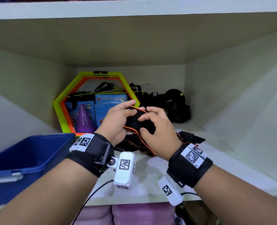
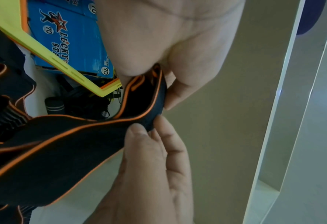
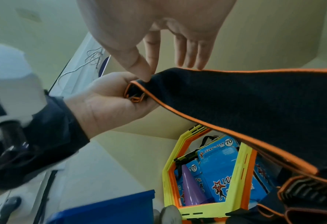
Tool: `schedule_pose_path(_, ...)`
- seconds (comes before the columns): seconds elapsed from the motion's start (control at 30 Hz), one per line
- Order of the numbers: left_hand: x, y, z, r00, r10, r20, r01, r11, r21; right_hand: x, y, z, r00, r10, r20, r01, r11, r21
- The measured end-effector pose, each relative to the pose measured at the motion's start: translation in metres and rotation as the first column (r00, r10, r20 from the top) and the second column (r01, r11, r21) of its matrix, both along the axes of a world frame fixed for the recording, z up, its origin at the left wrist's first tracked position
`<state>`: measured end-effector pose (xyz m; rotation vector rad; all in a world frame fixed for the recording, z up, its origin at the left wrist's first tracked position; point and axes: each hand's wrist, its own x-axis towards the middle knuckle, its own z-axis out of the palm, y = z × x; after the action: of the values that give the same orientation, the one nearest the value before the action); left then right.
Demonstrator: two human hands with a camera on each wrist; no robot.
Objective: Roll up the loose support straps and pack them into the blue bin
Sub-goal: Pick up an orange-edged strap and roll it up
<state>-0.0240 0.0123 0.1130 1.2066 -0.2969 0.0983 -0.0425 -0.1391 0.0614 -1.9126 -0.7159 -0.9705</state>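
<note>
A black support strap with orange edging (image 1: 135, 120) is held above the shelf between both hands. My left hand (image 1: 129, 109) grips its rolled end, fingers curled round the small coil (image 3: 134, 95). My right hand (image 1: 144, 124) pinches the strap just beside the coil with thumb and index finger (image 3: 149, 72), its other fingers straight. The strap's loose tail (image 2: 63, 144) hangs down to the shelf. More loose straps (image 1: 189, 138) lie on the shelf under and right of my hands. The blue bin (image 1: 29, 153) stands at the left, open, its inside mostly hidden.
Yellow and orange hexagon rings (image 1: 61, 114) lean at the back left around blue boxes (image 1: 110, 101) and a purple cone (image 1: 84, 119). Black gear (image 1: 175, 108) is piled at the back right. The white shelf board (image 1: 150, 184) lies below; another shelf is close overhead.
</note>
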Motion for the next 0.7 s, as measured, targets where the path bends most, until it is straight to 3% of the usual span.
schedule_pose_path(0.1, -0.006, 0.007, 0.001, 0.999, -0.039, 0.026, 0.037, 0.998, 0.052, -0.001, -0.002, 0.003, 0.991, 0.070, -0.111, -0.070, 0.998, 0.001)
schedule_pose_path(0.2, -0.011, 0.013, 0.000, 0.999, 0.009, 0.051, -0.015, 0.992, 0.125, -0.002, -0.002, 0.003, 0.975, 0.084, -0.206, -0.080, 0.996, 0.028)
schedule_pose_path(0.33, -0.016, 0.014, 0.001, 0.980, 0.129, 0.149, -0.158, 0.967, 0.201, -0.008, 0.004, 0.003, 0.971, 0.111, -0.212, -0.106, 0.994, 0.035)
schedule_pose_path(0.43, -0.018, 0.017, 0.000, 0.962, 0.207, 0.181, -0.239, 0.954, 0.183, -0.009, 0.010, 0.001, 0.958, 0.183, -0.222, -0.157, 0.979, 0.131)
schedule_pose_path(0.57, -0.022, 0.025, -0.011, 0.972, 0.219, 0.090, -0.231, 0.960, 0.157, -0.004, 0.020, -0.003, 0.956, 0.224, -0.190, -0.166, 0.946, 0.278)
schedule_pose_path(0.7, -0.026, 0.024, -0.025, 0.978, 0.205, 0.038, -0.208, 0.965, 0.162, -0.002, 0.027, -0.004, 0.955, 0.233, -0.184, -0.181, 0.948, 0.260)
